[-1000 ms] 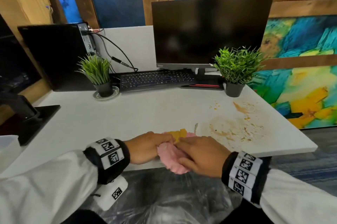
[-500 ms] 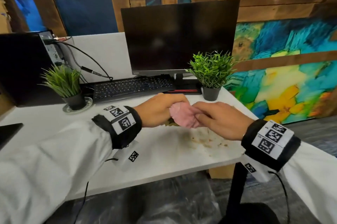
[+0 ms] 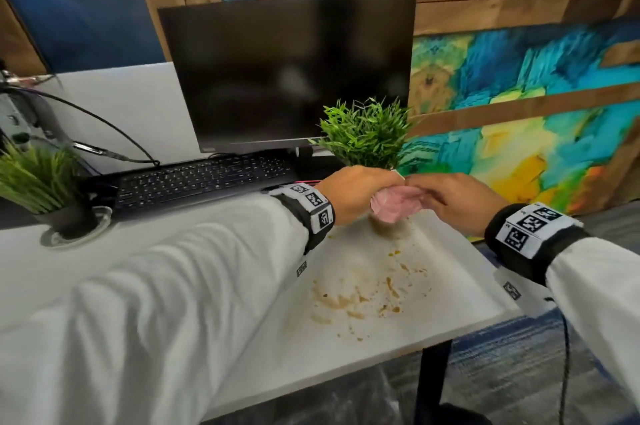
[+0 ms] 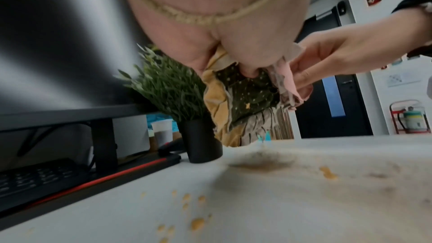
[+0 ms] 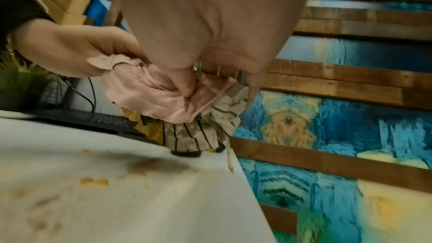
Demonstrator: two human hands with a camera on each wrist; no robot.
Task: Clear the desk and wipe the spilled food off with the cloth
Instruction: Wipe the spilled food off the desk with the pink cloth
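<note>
Both hands hold a bunched cloth [image 3: 393, 208] a little above the white desk [image 3: 207, 286], near its far right part. The cloth is pink outside, with yellow, dark green and striped patches [image 4: 247, 99] [image 5: 163, 95]. My left hand [image 3: 356, 192] grips it from the left with curled fingers. My right hand [image 3: 450, 199] pinches its right edge between thumb and fingers. Brown and yellow food smears [image 3: 363, 296] and crumbs [image 4: 197, 224] [image 5: 93, 181] lie on the desk below and nearer to me.
A small potted plant [image 3: 363, 134] stands just behind the hands, in front of a dark monitor [image 3: 287, 71]. A black keyboard [image 3: 204, 179] lies to the left, beside another potted plant [image 3: 45, 189]. The desk's right edge [image 3: 491, 272] is close to my right wrist.
Both hands have lifted the cloth from the desk's near edge and carried it away from me, over the spill towards the right plant. The camera has turned right.
</note>
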